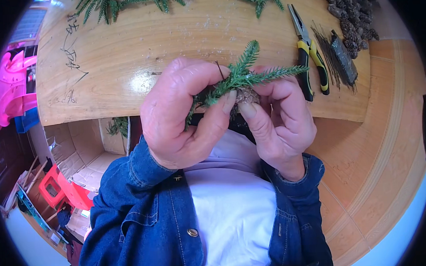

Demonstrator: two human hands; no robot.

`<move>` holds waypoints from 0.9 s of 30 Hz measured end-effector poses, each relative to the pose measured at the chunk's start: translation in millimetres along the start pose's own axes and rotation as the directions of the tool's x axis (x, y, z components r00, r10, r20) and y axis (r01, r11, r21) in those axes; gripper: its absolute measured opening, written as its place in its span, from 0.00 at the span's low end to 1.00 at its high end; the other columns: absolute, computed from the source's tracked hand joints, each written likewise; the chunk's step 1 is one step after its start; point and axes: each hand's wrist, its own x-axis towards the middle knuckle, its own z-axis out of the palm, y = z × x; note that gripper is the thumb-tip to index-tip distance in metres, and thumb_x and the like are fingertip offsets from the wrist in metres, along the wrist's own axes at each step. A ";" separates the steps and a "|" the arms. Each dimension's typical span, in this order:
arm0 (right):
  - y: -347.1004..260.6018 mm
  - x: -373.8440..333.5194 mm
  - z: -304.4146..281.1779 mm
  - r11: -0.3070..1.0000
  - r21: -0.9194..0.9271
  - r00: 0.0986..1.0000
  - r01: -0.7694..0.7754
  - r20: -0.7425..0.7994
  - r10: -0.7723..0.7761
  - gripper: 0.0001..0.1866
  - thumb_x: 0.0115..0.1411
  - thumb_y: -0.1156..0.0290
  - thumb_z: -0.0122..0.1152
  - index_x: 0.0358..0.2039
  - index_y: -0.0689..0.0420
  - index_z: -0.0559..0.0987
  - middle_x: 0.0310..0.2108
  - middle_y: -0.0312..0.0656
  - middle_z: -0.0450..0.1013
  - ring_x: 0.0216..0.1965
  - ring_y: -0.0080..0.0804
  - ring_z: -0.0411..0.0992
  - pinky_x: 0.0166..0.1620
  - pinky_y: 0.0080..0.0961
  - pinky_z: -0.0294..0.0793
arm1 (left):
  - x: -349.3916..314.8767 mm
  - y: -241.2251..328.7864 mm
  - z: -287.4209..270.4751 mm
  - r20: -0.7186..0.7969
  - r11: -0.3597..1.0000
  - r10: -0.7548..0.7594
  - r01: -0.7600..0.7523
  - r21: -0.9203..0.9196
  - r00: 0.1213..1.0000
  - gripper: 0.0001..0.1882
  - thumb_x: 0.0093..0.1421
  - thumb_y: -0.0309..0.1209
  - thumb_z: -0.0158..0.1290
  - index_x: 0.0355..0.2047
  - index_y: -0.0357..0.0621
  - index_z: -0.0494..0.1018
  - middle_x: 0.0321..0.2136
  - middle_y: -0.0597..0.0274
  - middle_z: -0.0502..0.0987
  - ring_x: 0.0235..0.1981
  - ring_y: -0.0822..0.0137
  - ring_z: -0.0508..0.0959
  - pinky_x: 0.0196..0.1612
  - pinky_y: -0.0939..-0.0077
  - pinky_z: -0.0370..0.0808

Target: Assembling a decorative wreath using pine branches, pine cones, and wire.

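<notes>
Over the near edge of the wooden table, my two hands meet at a green artificial pine sprig. My left hand pinches the sprig's base between thumb and fingers, and a thin dark wire or stem pokes up beside its fingertips. Closed on a small brown pine cone, my right hand presses it against the sprig with the thumb in front. The fingers partly cover the cone and the spot where it meets the sprig.
Yellow-and-black pliers lie right of my hands, beside loose dark wires and a wrapped dark bundle. Pine cones are piled at the far right. More sprigs lie along the back. A cardboard box stands below the table's left side.
</notes>
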 end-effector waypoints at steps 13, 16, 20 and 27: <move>-17.7 -15.4 -11.5 0.994 -0.081 0.996 -0.079 -0.047 0.075 0.11 0.51 0.80 0.63 0.35 0.63 0.73 0.37 0.46 0.69 0.28 0.26 0.68 0.29 0.18 0.68 | 11.2 2.5 -8.2 0.065 0.996 0.028 -0.033 0.082 0.997 0.12 0.45 0.14 0.55 0.32 0.33 0.72 0.19 0.56 0.71 0.19 0.63 0.71 0.22 0.76 0.67; -24.6 -2.1 -36.6 0.957 -0.253 0.990 0.141 0.017 -0.142 0.11 0.54 0.76 0.62 0.36 0.64 0.72 0.39 0.44 0.68 0.32 0.26 0.67 0.35 0.19 0.67 | 14.9 4.0 -10.5 0.107 0.993 0.029 -0.041 0.109 0.994 0.12 0.44 0.14 0.55 0.31 0.33 0.72 0.19 0.56 0.70 0.19 0.63 0.71 0.22 0.75 0.66; -40.3 37.0 -31.2 0.921 -0.336 0.965 0.196 0.233 -0.120 0.12 0.54 0.70 0.63 0.33 0.64 0.73 0.35 0.42 0.69 0.33 0.28 0.66 0.35 0.22 0.64 | 20.3 6.9 -11.4 0.185 0.992 0.026 -0.048 0.114 0.982 0.12 0.43 0.15 0.55 0.31 0.34 0.72 0.19 0.56 0.70 0.18 0.61 0.70 0.21 0.74 0.66; -19.5 49.1 -23.6 0.963 -0.155 0.923 0.219 0.353 -0.153 0.08 0.53 0.75 0.62 0.29 0.62 0.72 0.27 0.41 0.69 0.27 0.29 0.65 0.30 0.21 0.63 | 22.3 13.1 -13.5 0.283 0.993 -0.040 0.008 0.114 0.958 0.10 0.45 0.17 0.55 0.30 0.36 0.71 0.20 0.55 0.70 0.19 0.57 0.71 0.21 0.70 0.66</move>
